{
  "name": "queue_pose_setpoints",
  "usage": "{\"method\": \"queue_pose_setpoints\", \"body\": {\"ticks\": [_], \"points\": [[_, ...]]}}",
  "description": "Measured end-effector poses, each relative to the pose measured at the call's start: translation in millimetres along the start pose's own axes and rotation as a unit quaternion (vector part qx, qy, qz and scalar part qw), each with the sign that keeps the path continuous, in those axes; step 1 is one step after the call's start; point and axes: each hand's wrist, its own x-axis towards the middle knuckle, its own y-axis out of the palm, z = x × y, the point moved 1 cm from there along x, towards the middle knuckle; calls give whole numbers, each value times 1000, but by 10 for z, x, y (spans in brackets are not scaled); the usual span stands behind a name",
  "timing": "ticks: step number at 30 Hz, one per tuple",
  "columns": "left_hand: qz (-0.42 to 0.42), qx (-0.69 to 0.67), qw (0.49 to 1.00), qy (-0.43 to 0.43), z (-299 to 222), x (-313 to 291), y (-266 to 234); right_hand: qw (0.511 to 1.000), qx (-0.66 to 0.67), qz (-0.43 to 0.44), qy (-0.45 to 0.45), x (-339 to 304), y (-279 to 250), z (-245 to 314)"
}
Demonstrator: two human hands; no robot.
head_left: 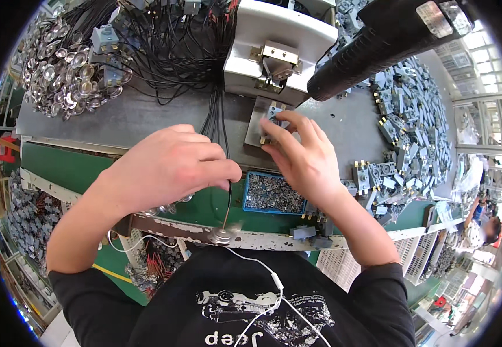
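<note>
My left hand (184, 170) pinches a thin black wire (228, 202) between thumb and forefinger. From the wire's lower end hangs a small round metal cap (222, 235), smeared by motion, over the worn table edge. My right hand (304, 153) has its thumb and fingers closed around a small grey plastic block with brass terminals (274, 110). That block rests on a metal plate (253, 134) in front of a white machine (248, 43). The fingers partly hide the block. Below the right hand stands a blue tray (245, 196) of tiny metal parts.
Shiny metal caps (69, 75) are heaped at the left, beside a bundle of black wires (164, 63). Many grey blocks (407, 110) lie piled on the right. A black ribbed tube (355, 61) juts in at the upper right. A white cable (251, 257) hangs over my shirt.
</note>
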Motion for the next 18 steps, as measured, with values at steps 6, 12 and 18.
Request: {"method": "queue_pose_setpoints", "body": {"ticks": [6,12,18], "points": [[-37,6,999,20,16,90,80,998,51,-39,18,32,31,-31],[-65,60,996,28,-120,242,6,824,477,207,223,-212,-400,411],[-55,9,998,25,16,334,78,877,362,256,183,-180,-535,292]]}}
